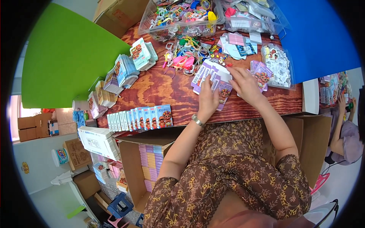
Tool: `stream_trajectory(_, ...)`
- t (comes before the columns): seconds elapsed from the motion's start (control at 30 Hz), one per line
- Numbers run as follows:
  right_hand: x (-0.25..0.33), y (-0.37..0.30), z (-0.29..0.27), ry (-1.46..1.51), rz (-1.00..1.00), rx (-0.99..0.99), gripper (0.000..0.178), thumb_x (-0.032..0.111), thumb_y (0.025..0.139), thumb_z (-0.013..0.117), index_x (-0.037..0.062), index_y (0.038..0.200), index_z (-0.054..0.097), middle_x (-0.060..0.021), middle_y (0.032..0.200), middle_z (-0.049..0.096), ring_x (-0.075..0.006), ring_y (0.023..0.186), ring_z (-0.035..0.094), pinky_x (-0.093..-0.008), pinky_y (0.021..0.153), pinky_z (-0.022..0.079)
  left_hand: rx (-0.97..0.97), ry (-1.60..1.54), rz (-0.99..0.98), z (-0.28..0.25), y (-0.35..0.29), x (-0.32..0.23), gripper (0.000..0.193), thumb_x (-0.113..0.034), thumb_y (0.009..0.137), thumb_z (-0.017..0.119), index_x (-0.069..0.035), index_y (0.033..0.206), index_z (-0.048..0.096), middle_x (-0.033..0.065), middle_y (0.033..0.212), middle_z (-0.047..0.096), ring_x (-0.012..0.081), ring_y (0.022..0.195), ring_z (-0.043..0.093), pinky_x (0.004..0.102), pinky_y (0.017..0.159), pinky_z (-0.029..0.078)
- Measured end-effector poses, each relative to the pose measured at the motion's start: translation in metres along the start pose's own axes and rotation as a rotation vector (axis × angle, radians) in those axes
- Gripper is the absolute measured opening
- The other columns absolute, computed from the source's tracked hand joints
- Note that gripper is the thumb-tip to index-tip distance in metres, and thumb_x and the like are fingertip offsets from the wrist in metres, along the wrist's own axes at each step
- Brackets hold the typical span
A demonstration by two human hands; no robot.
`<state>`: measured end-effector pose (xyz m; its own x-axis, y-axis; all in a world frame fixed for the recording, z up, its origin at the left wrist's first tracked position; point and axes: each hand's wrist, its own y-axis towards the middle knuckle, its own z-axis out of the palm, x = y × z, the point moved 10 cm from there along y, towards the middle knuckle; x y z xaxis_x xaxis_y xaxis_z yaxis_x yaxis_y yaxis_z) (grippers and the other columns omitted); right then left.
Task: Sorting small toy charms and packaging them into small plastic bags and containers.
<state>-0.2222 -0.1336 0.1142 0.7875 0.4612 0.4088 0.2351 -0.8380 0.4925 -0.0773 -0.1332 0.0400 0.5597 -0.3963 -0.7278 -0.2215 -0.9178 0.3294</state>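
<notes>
My left hand (208, 102), with a watch on its wrist, grips some purple cartons (224, 93) at the table's near edge; its fingers lie over their printed front. My right hand (248, 86) has its fingertips bent at the right edge of the same cartons, by a white flap. Flattened purple cartons (200, 77) with white flaps lie fanned out under and behind my left hand. More purple printed pieces (262, 74) lie just right of my right hand. My palms hide part of the cartons.
A row of blue boxes (164, 116) stands along the front edge at left, with stacks of cards (126, 70) behind. Colourful trinkets (186, 57) are heaped in the middle before a clear bin (182, 26). A tray of white packets (276, 64) sits right. Green (72, 57) and blue panels (323, 38) flank the table.
</notes>
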Motion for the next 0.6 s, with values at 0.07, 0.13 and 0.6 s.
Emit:
stream_trajectory(0.07, -0.013, -0.002, 0.019, 0.213, 0.148, 0.109, 0.026, 0.012, 0.093, 0.068, 0.0048, 0.118, 0.067, -0.0121, 0.105, 0.069, -0.0283, 0.091, 0.069, -0.0375, 0.077, 0.055, 0.004, -0.313, -0.143, -0.013, -0.007, 0.021, 0.065, -0.004, 0.085, 0.072, 0.007, 0.142, 0.042, 0.0231, 0.116, 0.057, 0.0364, 0.101, 0.057, 0.0433, 0.091, 0.049)
stream_trajectory(0.13, -0.018, -0.007, 0.04, 0.429, 0.292, 0.225, 0.024, 0.013, 0.093, 0.068, 0.0034, 0.115, 0.068, -0.0119, 0.102, 0.07, -0.0253, 0.087, 0.07, -0.0355, 0.075, 0.055, -0.002, -0.304, -0.097, -0.023, -0.013, 0.014, 0.067, -0.012, 0.085, 0.076, 0.007, 0.141, 0.045, 0.0217, 0.117, 0.058, 0.0362, 0.103, 0.056, 0.0436, 0.092, 0.047)
stream_trajectory(0.6, 0.017, -0.014, 0.034, 0.5, 0.43, 0.191, 0.023, 0.008, 0.093, 0.066, 0.002, 0.115, 0.064, -0.0143, 0.093, 0.071, -0.0242, 0.077, 0.07, -0.0335, 0.065, 0.054, -0.093, 0.052, 0.027, -0.043, -0.033, -0.02, 0.098, -0.023, 0.069, 0.089, 0.007, 0.144, 0.035, 0.0267, 0.128, 0.057, 0.0403, 0.114, 0.06, 0.0471, 0.095, 0.051)
